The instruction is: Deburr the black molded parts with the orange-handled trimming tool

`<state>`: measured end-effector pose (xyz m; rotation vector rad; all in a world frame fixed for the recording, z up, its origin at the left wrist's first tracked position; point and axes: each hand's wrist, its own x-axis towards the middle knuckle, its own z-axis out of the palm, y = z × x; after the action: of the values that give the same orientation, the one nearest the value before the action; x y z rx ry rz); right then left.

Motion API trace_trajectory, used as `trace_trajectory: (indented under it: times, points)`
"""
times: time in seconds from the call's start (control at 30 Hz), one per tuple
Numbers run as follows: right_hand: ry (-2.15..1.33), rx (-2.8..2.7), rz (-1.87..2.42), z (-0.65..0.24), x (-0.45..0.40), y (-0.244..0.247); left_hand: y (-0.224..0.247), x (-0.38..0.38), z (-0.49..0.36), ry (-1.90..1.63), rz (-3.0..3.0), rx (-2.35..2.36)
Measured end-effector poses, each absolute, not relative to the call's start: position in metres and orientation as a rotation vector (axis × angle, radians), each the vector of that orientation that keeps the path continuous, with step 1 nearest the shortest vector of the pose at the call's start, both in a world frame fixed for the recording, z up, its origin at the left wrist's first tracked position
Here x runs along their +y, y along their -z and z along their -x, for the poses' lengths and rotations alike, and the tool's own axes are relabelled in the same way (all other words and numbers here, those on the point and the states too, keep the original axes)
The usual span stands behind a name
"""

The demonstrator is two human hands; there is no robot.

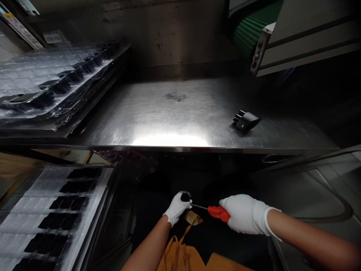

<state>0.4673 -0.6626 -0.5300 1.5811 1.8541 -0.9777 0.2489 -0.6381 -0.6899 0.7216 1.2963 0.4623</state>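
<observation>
**Left hand (177, 207) held black plastic part (185, 197), right hand (245, 213) held screwdriver (218, 213)**

On my feed, both white-gloved hands were just in front of the near edge of the steel counter (180, 113). Left fingers (180, 199) were curled together, clamped on the black plastic part. Right fingers (225, 205) were clamped round the screwdriver's red handle. Its thin steel shaft ran left to the black plastic part; couldn't tell if the tip touched. Orange cloth (177, 256) showed below the hands. A second black part (246, 121) lay alone toward the counter's right side. Clear trays of black pieces (56, 79) were stacked along the left edge, another clear tray (56, 214) sat lower left, below the counter. Green conveyor belt (254, 30) ran past the far right corner.
</observation>
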Motion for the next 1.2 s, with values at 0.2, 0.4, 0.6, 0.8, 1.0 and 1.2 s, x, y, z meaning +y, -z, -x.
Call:
trace_trajectory:
  times: [0.2, 0.4, 0.6, 0.8, 1.0, 1.2]
  points:
    - [1.004, 1.842, -1.596, -0.471, -0.659, 0.532, 0.695, -0.639, -0.248, -0.453, -0.888, 1.315]
    - [1.004, 1.851, -1.595, -0.473, -0.660, 0.534, 0.695, -0.641, -0.244, -0.507, -1.125, 1.320]
    - [0.985, 1.849, -1.609, -0.474, -0.658, 0.532, 0.697, -0.642, -0.242, -0.531, -1.253, 1.312]
    - [0.965, 1.875, -1.618, -0.472, -0.661, 0.531, 0.701, -0.638, -0.240, -0.452, -1.173, 1.435]
    - [0.927, 1.884, -1.607, -0.462, -0.666, 0.525, 0.694, -0.638, -0.244, -0.489, -1.078, 1.387]
    - [0.885, 1.876, -1.596, -0.465, -0.662, 0.528, 0.682, -0.635, -0.245, -0.524, -0.846, 1.283]
